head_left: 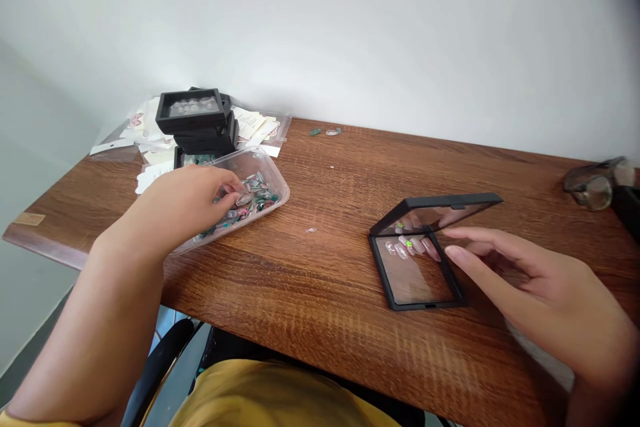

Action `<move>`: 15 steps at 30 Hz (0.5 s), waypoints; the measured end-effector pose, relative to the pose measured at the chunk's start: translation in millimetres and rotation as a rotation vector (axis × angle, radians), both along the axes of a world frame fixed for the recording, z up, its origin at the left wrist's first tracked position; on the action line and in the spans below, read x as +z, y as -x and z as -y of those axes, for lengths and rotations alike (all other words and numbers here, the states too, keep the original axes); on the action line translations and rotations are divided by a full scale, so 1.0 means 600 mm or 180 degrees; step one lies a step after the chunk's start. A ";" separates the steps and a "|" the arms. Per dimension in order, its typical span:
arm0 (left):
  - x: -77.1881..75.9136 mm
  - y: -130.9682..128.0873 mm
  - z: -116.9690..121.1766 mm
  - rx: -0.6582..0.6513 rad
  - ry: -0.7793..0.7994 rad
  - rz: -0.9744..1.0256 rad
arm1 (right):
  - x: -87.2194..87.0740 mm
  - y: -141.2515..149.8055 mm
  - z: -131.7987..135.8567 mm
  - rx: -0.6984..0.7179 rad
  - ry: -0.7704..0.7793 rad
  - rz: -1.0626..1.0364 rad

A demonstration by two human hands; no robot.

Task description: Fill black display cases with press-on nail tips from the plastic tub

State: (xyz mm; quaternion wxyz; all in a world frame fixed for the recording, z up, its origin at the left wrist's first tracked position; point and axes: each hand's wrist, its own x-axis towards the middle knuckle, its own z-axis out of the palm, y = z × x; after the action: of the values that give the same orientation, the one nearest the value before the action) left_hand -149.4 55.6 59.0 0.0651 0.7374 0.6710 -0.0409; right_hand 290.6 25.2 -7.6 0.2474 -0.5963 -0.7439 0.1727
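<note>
At the left, a clear plastic container (281,192) holds many loose press-on nails in green, pink and clear tones. My left hand (193,197) reaches into it, thumb and forefinger closed on a clear press-on nail (245,199). To the right, a black-framed display case (417,287) lies on the table with its lid (453,201) tilted partly up. A short row of press-on nails (411,247), one with a green flower, lies on its clear film. My right hand (525,287) is at the case's right edge, thumb and forefinger apart; whether they touch it is unclear.
Behind the container stand stacked black cases (205,130), among printed cards (250,125) and plastic sleeves. A few loose nails (331,133) lie near the wall, and a small bit (311,230) lies mid-table. Eyeglasses (595,190) rest at the far right.
</note>
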 end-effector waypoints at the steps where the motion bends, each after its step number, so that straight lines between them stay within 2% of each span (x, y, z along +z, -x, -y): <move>1: -0.001 0.004 0.001 -0.0022 0.0026 0.0081 | -0.001 -0.001 0.000 -0.0002 0.0014 0.0011; 8: -0.002 0.013 0.005 0.0038 0.0034 0.0040 | 0.003 -0.001 0.001 0.0009 -0.0017 -0.0020; 15: -0.007 0.015 0.003 -0.0069 0.0022 0.0134 | 0.005 0.006 -0.002 -0.0005 -0.0029 -0.0039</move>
State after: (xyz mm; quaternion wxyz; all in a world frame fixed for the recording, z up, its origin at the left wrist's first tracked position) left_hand -158.7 54.0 54.5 0.0813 0.7451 0.6614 -0.0283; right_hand 286.9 26.2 -4.6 0.2548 -0.5947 -0.7427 0.1728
